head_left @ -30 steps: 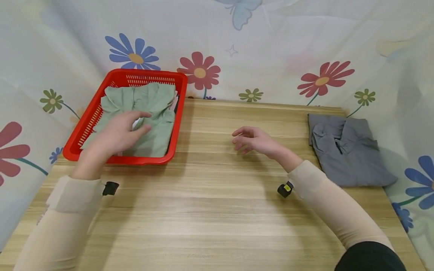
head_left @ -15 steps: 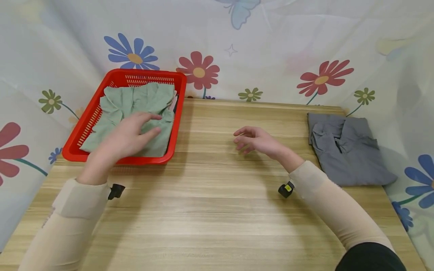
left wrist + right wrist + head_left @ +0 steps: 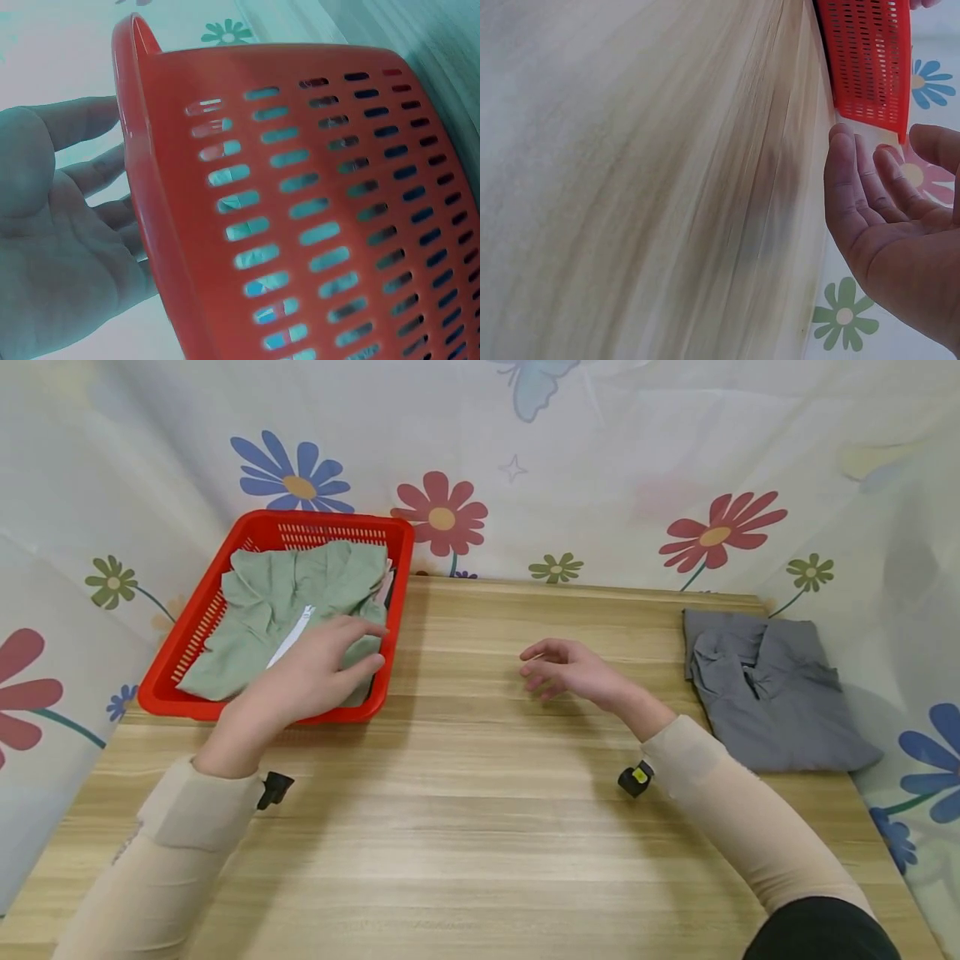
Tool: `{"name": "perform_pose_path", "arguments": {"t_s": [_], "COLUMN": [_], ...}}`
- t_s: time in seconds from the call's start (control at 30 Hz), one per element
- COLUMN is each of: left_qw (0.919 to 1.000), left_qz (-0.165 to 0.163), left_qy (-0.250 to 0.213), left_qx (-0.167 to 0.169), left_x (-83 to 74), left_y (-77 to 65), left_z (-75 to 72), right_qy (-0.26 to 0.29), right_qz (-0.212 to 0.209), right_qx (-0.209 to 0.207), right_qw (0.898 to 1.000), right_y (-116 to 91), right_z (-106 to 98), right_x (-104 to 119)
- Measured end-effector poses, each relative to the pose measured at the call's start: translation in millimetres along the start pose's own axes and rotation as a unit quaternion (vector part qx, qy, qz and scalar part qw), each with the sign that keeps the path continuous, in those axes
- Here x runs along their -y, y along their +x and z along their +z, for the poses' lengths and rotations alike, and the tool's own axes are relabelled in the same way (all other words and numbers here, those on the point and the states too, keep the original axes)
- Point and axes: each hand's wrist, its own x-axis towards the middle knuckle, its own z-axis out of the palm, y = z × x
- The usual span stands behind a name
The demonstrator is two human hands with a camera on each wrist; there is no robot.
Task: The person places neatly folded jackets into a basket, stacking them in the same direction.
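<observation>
A red plastic basket (image 3: 397, 602) stands at the back left of the table, with a folded light green garment (image 3: 300, 577) on top inside it. A white zipper (image 3: 291, 635) shows on that garment. My left hand (image 3: 315, 668) hovers over the basket's front right part, fingers loosely spread and holding nothing. In the left wrist view its fingers pass behind the basket's rim (image 3: 142, 172). My right hand (image 3: 566, 672) is held above the middle of the table, its fingers relaxed and slightly bent, nothing in them.
A folded grey garment (image 3: 772, 693) lies at the table's right side. Beneath everything is a wood-grain tabletop (image 3: 480, 827). A white curtain (image 3: 600, 468) printed with flowers closes off the back and sides. Pink and dark cloth edges show beside the green garment in the basket.
My left hand has moved to the right over the basket, from the green garment's middle toward the right rim, uncovering the white zipper. The right hand has stayed nearly still.
</observation>
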Motion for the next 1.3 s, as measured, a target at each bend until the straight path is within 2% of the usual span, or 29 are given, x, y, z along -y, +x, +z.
{"name": "perform_pose_path", "arguments": {"t_s": [0.2,0.4,0.57,0.73,0.83,1.3], "left_qw": [0.9998,0.9998,0.9997,0.9991,0.9987,0.9987], "left_qz": [0.016,0.013,0.007,0.029,0.040,0.040], "left_qy": [0.011,0.013,0.023,0.030,0.032,0.031], "left_qx": [-0.001,0.003,0.002,0.002,0.002,0.009], "left_x": [-3.2,-2.7,-8.6,-15.2,-17.9,-21.1], "left_y": [2.2,3.1,2.7,4.0,6.6,14.2], "left_z": [7.4,9.9,11.6,17.3,20.5,27.7], "right_qy": [0.001,-0.002,0.000,0.006,0.008,-0.022], "right_qz": [0.004,0.005,0.009,0.012,0.009,0.013], "right_qx": [-0.008,-0.011,-0.014,-0.017,-0.026,-0.080], "right_qw": [1.000,1.000,1.000,1.000,1.000,0.996], "right_y": [-2.6,-3.2,-2.6,-4.3,-6.0,-13.8], "right_z": [-2.0,-5.2,-6.9,-8.1,-10.2,-30.9], "right_x": [-2.5,-7.7,-9.9,-10.2,-10.4,-20.9]}}
